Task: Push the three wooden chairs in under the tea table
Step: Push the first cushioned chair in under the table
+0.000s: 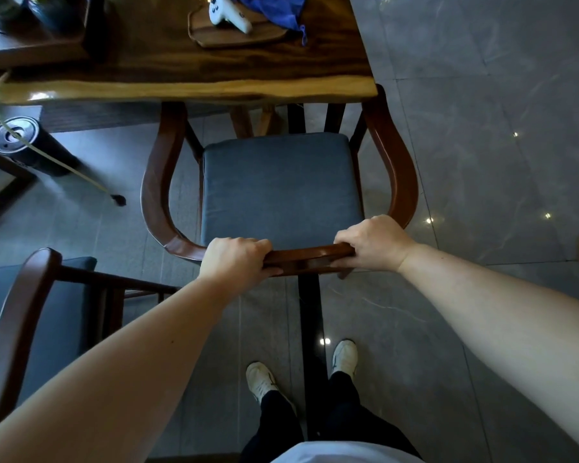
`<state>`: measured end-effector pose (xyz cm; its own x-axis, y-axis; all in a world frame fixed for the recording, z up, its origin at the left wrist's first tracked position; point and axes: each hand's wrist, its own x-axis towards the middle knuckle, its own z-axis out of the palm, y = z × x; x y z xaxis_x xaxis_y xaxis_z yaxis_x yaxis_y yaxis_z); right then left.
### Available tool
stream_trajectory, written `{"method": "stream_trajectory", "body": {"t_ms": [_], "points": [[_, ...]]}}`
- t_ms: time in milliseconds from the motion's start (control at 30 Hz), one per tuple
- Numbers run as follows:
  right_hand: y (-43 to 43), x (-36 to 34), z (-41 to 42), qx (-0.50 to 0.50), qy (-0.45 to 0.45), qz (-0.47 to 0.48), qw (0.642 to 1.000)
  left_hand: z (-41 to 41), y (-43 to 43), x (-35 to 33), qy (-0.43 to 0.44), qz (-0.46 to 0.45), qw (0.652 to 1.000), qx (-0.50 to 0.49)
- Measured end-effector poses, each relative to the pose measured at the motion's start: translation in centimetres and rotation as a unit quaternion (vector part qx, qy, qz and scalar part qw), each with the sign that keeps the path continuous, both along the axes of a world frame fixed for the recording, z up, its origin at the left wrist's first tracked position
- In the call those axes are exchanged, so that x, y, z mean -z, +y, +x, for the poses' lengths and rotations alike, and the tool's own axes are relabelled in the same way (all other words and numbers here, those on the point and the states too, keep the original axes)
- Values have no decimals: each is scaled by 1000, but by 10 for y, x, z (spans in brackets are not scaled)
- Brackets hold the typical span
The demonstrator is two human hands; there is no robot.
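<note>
Chair backrest (306,257) between gripping hands (303,252)

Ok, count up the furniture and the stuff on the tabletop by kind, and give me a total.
Chairs: 2, one held at its back rail by the left hand and right hand, one at the lower left
Table: 1
Wooden trays: 1
White controllers: 1
Blue cloths: 1
Total: 6. A third chair is not in view.
</note>
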<state>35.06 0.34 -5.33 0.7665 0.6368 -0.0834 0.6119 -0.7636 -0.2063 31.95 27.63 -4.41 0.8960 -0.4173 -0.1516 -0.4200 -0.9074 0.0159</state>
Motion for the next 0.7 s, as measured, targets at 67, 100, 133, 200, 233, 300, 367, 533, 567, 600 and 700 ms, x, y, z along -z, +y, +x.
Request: {"method": "stream_trajectory", "body": {"t_ms": [67,100,133,200,233,300,367,533,567,600,700], "points": [[1,-3,-1,10,16,-15,1000,0,1,0,-3,-2,1000,4],[3,-4,-2,18,27,-25,999,1,2,0,-3,-3,1000,6],[4,-6,-3,27,38,-33,998,1,2,-1,0,-2,1000,6],[7,-7,-5,46,63,-45,996,1,0,-3,9,3,1000,-4],[8,-8,-7,56,79,-50,994,0,-1,-3,16,6,1000,-12],[10,-9,-11,72,102,-50,991,-1,-4,-6,27,5,999,-28],[10,-12,-14,77,111,-44,990,-4,-4,-8,30,2,999,-31],[17,-21,-23,-14,80,-76,994,-20,3,-18,4,24,1000,-6],[21,-24,-23,-27,66,-75,995,-25,5,-22,3,35,999,-11],[26,-26,-22,-40,55,-68,995,-30,8,-25,-1,43,999,-17],[49,-36,-12,-82,31,-33,996,-51,20,-35,-6,52,997,-62]]}}
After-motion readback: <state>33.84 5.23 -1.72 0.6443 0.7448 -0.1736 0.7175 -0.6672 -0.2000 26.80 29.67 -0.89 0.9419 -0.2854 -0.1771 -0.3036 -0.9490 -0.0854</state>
